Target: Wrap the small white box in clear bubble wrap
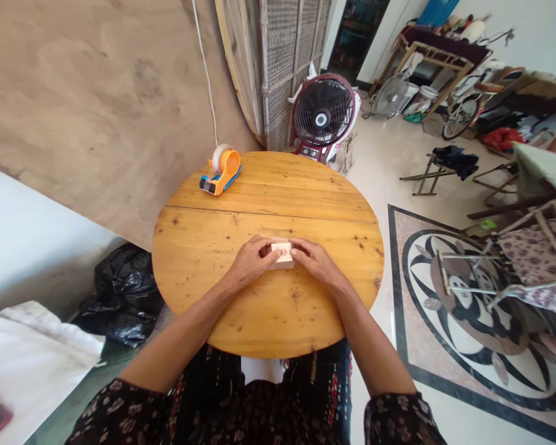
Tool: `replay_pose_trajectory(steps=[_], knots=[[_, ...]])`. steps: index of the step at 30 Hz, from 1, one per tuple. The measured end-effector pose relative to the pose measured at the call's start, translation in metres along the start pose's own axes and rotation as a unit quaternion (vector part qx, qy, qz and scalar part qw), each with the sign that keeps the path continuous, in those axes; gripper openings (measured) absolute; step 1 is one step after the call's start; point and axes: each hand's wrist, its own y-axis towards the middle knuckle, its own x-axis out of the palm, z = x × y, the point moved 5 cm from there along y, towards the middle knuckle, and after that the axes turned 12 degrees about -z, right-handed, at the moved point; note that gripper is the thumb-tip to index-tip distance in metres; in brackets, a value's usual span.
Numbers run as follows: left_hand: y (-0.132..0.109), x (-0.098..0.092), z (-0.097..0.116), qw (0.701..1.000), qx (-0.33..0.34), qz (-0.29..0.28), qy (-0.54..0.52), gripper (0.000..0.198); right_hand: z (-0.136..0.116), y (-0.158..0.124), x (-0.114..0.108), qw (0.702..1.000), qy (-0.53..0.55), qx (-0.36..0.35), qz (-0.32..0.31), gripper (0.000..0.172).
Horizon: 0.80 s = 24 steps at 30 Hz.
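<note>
A small pale box [283,261] is near the middle of the round wooden table [287,315]. My left hand [256,256] grips it from the left, thumb over its near top edge and fingers curled round the far side. From the right, my right hand [315,259] closes on the same box, its thumb close to the left thumb. Parts of the box's top and front show between the thumbs; its far side is hidden by my fingers. I cannot make out what is inside it, if anything.
An orange and blue tape dispenser [224,170] with a roll of tape stands at the table's far left edge. Beyond the table is a dark red fan [324,117]. A black plastic bag [125,290] lies on the left. A folding chair [537,253] is on the right.
</note>
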Motion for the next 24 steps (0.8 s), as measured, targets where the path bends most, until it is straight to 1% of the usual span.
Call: replay_pose_trajectory(steps=[2, 4, 6, 10, 13, 15, 18, 22, 24], knots=[[0.0, 0.001, -0.001, 1.0, -0.006, -0.002, -0.003, 0.032, 0.009, -0.002, -0.003, 0.997, 0.073, 0.007, 0.018, 0.037], [0.001, 0.002, -0.003, 1.0, -0.003, -0.003, -0.009, 0.032, 0.012, -0.004, -0.004, 0.995, 0.098, 0.005, 0.029, 0.035], [0.001, 0.003, -0.003, 1.0, 0.006, -0.004, -0.014, 0.033, 0.009, -0.005, -0.005, 0.996, 0.078, 0.001, 0.031, 0.031], [0.001, 0.004, 0.0, 0.999, 0.02, -0.016, -0.028, 0.032, -0.001, -0.004, -0.003, 0.999, -0.03, -0.023, 0.028, 0.024], [0.001, 0.003, 0.003, 0.999, 0.022, -0.03, -0.032, 0.03, -0.006, -0.003, 0.0, 0.994, -0.092, -0.047, 0.031, 0.024], [0.001, 0.002, 0.005, 0.999, 0.021, -0.034, -0.029, 0.03, -0.007, -0.003, 0.001, 0.991, -0.118, -0.049, 0.04, 0.025], [0.001, 0.001, 0.005, 0.999, 0.021, -0.026, -0.021, 0.032, -0.007, -0.003, 0.001, 0.991, -0.12, -0.038, 0.046, 0.026], [0.002, 0.001, 0.004, 0.999, 0.01, -0.031, -0.021, 0.034, -0.005, -0.007, -0.002, 0.996, -0.076, -0.018, 0.049, 0.03], [0.002, 0.001, 0.004, 0.999, 0.001, -0.034, -0.032, 0.035, -0.003, -0.01, -0.006, 0.997, -0.049, -0.01, 0.066, 0.029]])
